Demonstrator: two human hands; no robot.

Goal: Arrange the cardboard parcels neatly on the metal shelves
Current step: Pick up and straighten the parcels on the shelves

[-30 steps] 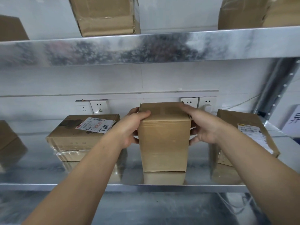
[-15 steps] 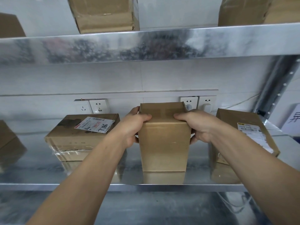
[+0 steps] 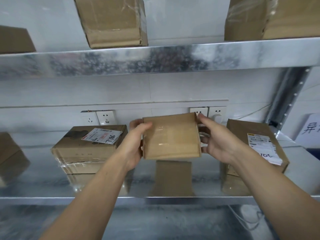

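I am watching both hands holding one small cardboard parcel over the middle metal shelf, about midway along it. The left hand is gripping the parcel's left side, its fingers wrapping behind and the thumb lying across the taped near face. The right hand is gripping the right side, fingers curling round that edge. The parcel is tilting, its taped face turning up toward me, and its reflection is showing in the shelf right beneath it. I cannot tell whether its lower edge is touching the metal.

A labelled parcel is sitting just beside the left hand, and another labelled parcel is sitting near the right wrist. A further parcel is showing at the left edge. On the upper shelf three more parcels are standing well apart. Wall sockets are showing behind the held parcel.
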